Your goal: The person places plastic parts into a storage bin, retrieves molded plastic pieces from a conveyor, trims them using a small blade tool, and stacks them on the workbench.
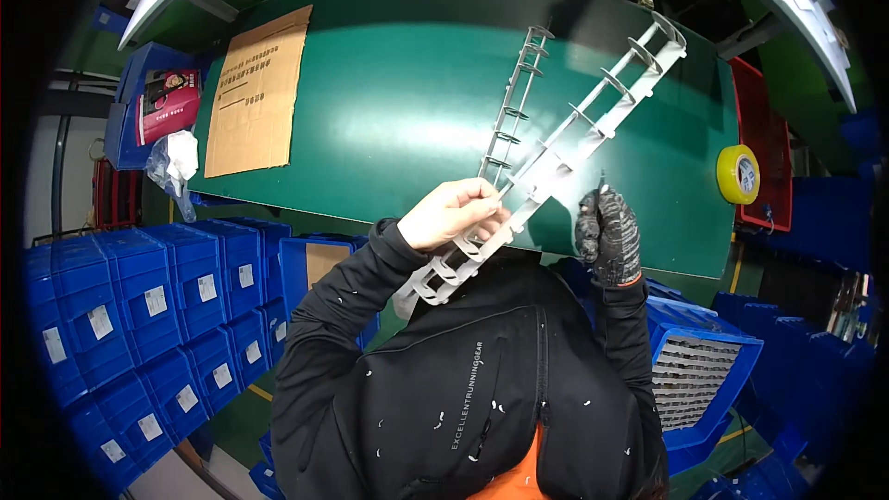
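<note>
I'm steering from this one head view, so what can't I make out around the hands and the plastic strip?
- Small tool in the gloved right hand: only a thin tip shows; the fist hides the rest.
- Lower end of the white plastic strip: partly covered by the bare left hand.
- Contents of the blue bin at lower right: too small and blurred to tell.
- Yellow tape roll: its far side is hidden.

Part of the white plastic strip is hidden under the left hand. The small tool in the gloved right hand cannot be identified. The bench is cut off at top.
</note>
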